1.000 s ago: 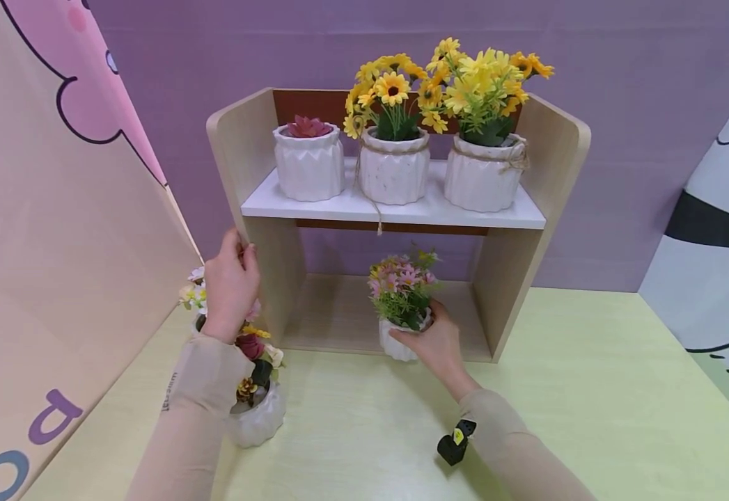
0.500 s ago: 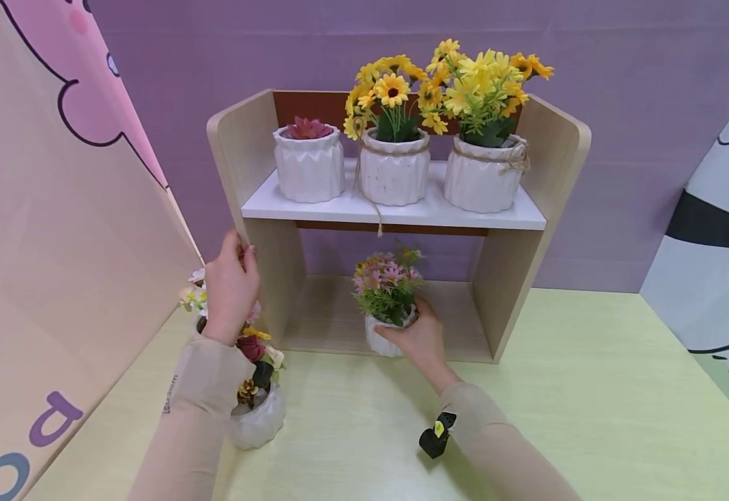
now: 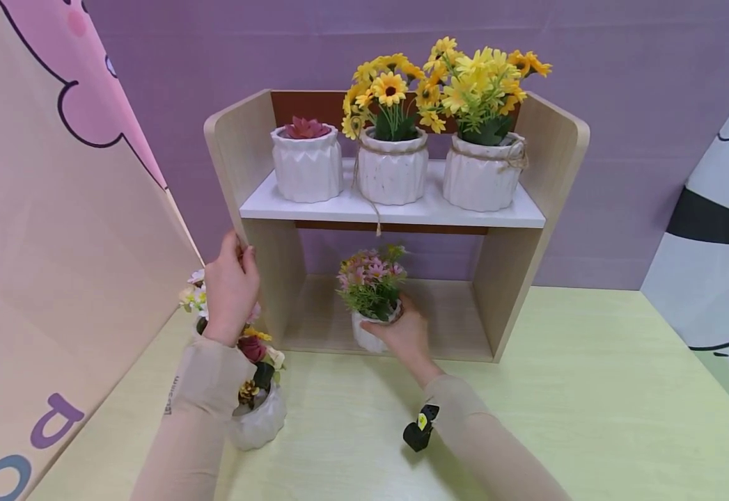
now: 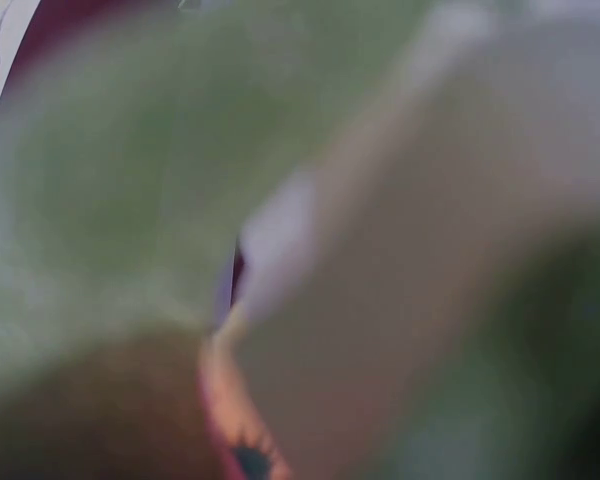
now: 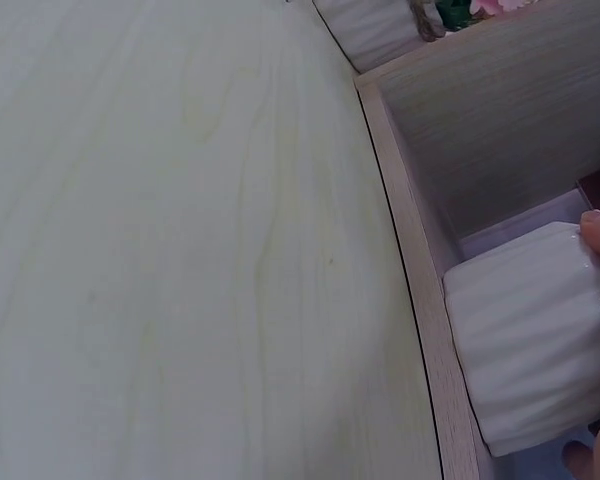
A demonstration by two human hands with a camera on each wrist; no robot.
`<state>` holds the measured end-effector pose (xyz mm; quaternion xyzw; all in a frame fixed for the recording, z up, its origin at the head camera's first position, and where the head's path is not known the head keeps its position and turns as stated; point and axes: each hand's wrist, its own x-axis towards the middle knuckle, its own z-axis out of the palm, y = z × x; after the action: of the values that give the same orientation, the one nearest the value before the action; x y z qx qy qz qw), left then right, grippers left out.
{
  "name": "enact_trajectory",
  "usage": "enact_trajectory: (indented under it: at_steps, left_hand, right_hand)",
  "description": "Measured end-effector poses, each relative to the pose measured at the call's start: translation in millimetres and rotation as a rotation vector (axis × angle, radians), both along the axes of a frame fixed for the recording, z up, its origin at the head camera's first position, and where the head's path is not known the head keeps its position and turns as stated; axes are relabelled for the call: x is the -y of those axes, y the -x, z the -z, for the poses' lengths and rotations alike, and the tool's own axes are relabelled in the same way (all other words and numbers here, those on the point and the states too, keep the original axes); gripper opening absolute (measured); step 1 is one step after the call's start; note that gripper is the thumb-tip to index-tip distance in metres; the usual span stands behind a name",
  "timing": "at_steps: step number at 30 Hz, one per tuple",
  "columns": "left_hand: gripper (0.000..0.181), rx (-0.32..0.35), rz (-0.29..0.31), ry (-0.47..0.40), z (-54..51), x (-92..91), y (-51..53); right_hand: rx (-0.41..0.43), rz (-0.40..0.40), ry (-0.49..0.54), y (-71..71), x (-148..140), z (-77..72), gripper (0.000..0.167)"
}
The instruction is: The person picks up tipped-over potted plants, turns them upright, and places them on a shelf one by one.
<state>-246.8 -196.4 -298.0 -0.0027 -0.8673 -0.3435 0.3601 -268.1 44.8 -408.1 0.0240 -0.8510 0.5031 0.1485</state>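
Observation:
My right hand (image 3: 402, 334) grips the rim of a white ribbed flowerpot (image 3: 373, 332) with pink flowers (image 3: 370, 275) and green leaves. In the right wrist view the white pot (image 5: 540, 330) is at the lower compartment's front edge, with fingers at its rim. Whether its base touches the board is hard to tell. My left hand (image 3: 231, 289) holds the front edge of the wooden shelf's left side panel (image 3: 270, 278), thumb on the near side; some fingertips are hidden. The left wrist view is mostly a close, blurred mass.
On the white upper board (image 3: 395, 214) stand a succulent pot (image 3: 308, 167), a sunflower pot (image 3: 393, 170) and a yellow-flower pot (image 3: 484, 174). Beside the left forearm is a rose pot (image 3: 260, 421), with white flowers (image 3: 195, 296) behind it. All sit around a pale table (image 3: 590, 390).
My right hand has moved left along the lower compartment with the pink-flower pot in its grip. The left hand stays on the side panel.

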Motion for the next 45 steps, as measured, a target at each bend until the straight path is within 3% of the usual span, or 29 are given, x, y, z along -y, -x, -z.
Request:
enact_trajectory:
  at_steps: [6, 13, 21, 39, 45]
  left_hand:
    - [0.021, -0.009, -0.002, 0.002, 0.0, 1.4, 0.6]
    - [0.02, -0.049, -0.025, 0.019, 0.6, 2.6, 1.8]
    - [0.022, -0.025, -0.025, 0.011, 0.6, 3.3, 1.5]
    - [0.023, -0.019, -0.017, -0.005, 0.3, -0.7, 0.5]
    - [0.02, -0.052, -0.018, 0.006, 1.1, -1.1, 0.9]
  right_hand:
    - [-0.052, 0.016, -0.024, 4.5, 6.8, 0.3, 0.083]
    - [-0.022, -0.026, -0.005, 10.3, 21.8, 0.0, 0.087]
    - [-0.053, -0.045, -0.03, 13.0, 37.5, 1.3, 0.083]
    - [0.052, -0.089, -0.036, 20.6, 52.9, -1.9, 0.087]
    - [0.061, -0.099, -0.035, 22.4, 55.5, -2.8, 0.087]
